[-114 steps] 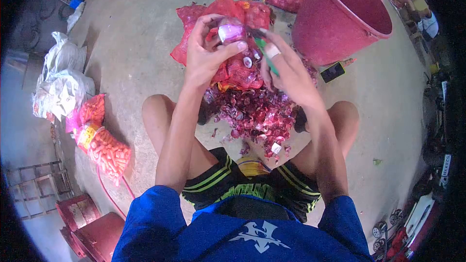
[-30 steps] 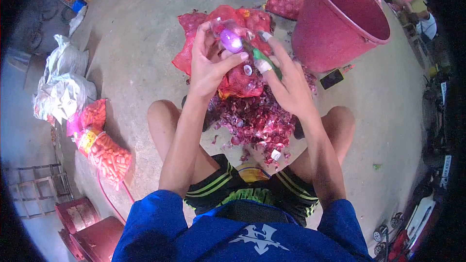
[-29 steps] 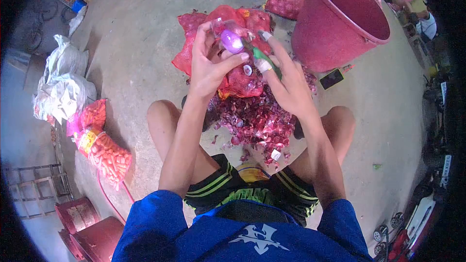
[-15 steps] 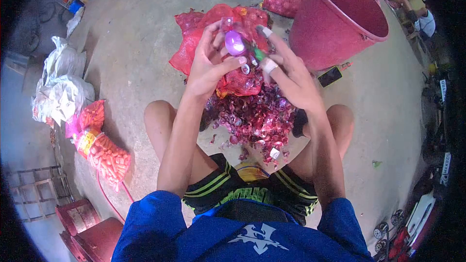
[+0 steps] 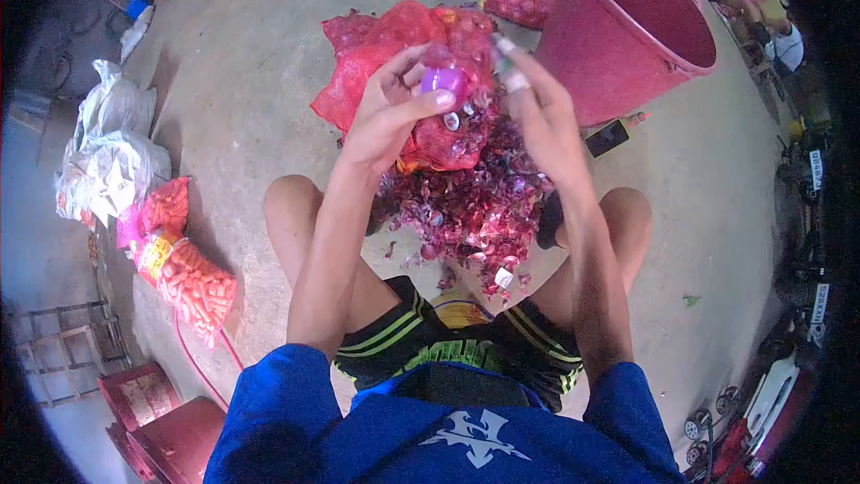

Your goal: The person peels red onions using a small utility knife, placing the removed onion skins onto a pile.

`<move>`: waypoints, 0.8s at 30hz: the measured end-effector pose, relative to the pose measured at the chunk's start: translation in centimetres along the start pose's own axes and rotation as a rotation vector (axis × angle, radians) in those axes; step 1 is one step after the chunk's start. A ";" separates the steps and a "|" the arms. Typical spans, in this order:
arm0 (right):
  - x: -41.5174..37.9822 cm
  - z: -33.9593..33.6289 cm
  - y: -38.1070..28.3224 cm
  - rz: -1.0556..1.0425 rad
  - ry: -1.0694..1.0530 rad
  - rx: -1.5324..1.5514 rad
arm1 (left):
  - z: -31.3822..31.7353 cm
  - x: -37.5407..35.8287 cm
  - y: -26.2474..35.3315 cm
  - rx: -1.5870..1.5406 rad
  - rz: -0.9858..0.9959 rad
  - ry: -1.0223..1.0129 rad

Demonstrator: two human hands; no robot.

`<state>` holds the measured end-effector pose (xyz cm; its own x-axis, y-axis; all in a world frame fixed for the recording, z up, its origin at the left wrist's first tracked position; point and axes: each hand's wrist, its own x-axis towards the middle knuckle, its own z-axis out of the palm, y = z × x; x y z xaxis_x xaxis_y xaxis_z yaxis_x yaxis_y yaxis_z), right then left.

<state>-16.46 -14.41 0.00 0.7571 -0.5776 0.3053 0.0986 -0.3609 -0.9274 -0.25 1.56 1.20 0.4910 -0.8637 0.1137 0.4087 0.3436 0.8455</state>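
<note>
My left hand (image 5: 394, 112) is closed around a shiny purple red onion (image 5: 445, 81), with the thumb across its front. To the right is my right hand (image 5: 545, 112), smeared by motion, with white wraps on its fingers. A small green-handled tool (image 5: 503, 63) shows faintly at its fingertips; its kind is too blurred to name. Loose bits of skin hang in the air between the hands. Behind and below them lies a red mesh sack (image 5: 358, 72) of onions. A heap of onion peelings (image 5: 475, 215) covers the floor between my legs.
A large red tub (image 5: 591, 63) stands at the right, with a phone (image 5: 607, 139) on the floor by its base. Another onion sack (image 5: 520, 2) lies behind. At the left are white sacks (image 5: 116, 161) and a bag of orange carrot-like pieces (image 5: 197, 278). A person crouches far right.
My right hand has pulled slightly away from the onion, to the right, and its tool has moved up. The left hand still holds the onion, now turned a little.
</note>
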 end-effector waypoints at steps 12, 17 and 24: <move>-0.4 1.1 -1.9 -0.177 0.087 0.061 | 1.2 -1.1 -0.1 0.783 0.234 0.092; -0.3 1.0 -2.5 -0.053 0.104 0.103 | 2.0 -1.4 -0.5 0.702 0.126 0.014; 0.7 0.5 -0.8 0.014 0.200 0.226 | 2.0 -1.3 -0.1 0.400 0.024 -0.116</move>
<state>-15.68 -14.19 0.82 0.6192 -0.7223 0.3081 0.2473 -0.1930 -0.9495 -2.45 1.87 1.98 0.3978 -0.9008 0.1742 0.0561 0.2134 0.9754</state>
